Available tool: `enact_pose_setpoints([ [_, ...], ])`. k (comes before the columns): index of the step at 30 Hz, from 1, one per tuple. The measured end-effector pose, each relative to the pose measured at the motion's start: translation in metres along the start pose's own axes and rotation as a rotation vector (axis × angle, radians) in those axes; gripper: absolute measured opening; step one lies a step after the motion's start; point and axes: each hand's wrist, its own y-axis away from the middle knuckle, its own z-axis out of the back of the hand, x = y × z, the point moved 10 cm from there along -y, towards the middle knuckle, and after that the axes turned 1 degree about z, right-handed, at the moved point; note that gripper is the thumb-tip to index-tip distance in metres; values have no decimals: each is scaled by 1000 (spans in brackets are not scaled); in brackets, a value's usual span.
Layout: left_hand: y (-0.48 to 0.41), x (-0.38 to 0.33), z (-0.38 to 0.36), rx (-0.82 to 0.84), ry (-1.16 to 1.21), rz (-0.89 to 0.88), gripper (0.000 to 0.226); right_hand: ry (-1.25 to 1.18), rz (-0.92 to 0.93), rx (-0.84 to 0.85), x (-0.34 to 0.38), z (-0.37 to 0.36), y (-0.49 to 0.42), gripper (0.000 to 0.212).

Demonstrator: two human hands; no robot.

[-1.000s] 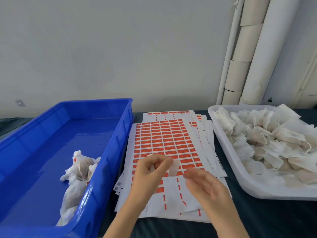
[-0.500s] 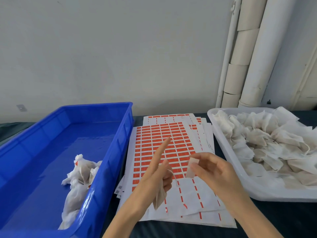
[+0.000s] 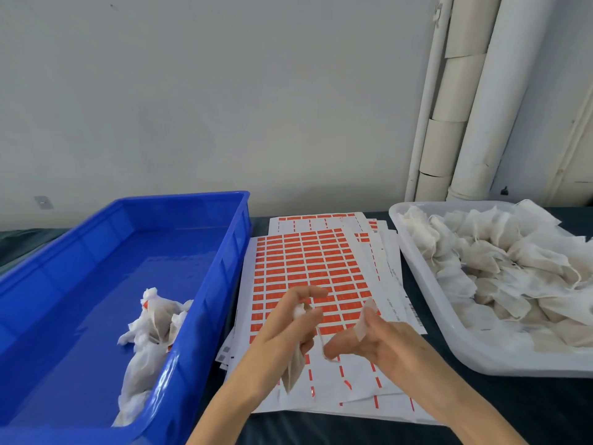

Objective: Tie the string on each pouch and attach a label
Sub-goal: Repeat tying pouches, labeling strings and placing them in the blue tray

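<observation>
A plain grey-white wall [image 3: 208, 97] rises behind the dark table [image 3: 529, 406], with white pipes [image 3: 491, 101] at right.

Bin [image 3: 80, 252] left, tray [image 3: 426, 281] right — label sheets [image 3: 308, 258] between, hands [image 3: 337, 332] above them.

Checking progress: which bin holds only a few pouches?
The blue bin on the left: one small clump of pouches, while the white bin is heaped.

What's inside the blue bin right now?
A small heap of white pouches lies against the right wall of the blue bin, some showing orange labels. The wall's rim covers the heap's near end, so an exact count isn't possible.
</observation>
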Motion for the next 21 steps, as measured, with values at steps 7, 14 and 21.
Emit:
enact_pose_setpoints([
  [7, 0, 11, 9, 15, -84, -32, 3, -177, 27, -2, 12, 9, -2, 85],
  [14, -6, 19, 9, -2, 75, 59, 20, 178, -43, 31, -10, -13, -6, 72],
  [21, 2, 9, 18, -13, -136, -48, 13, -35, -48, 47, -1, -5, 2, 68],
])
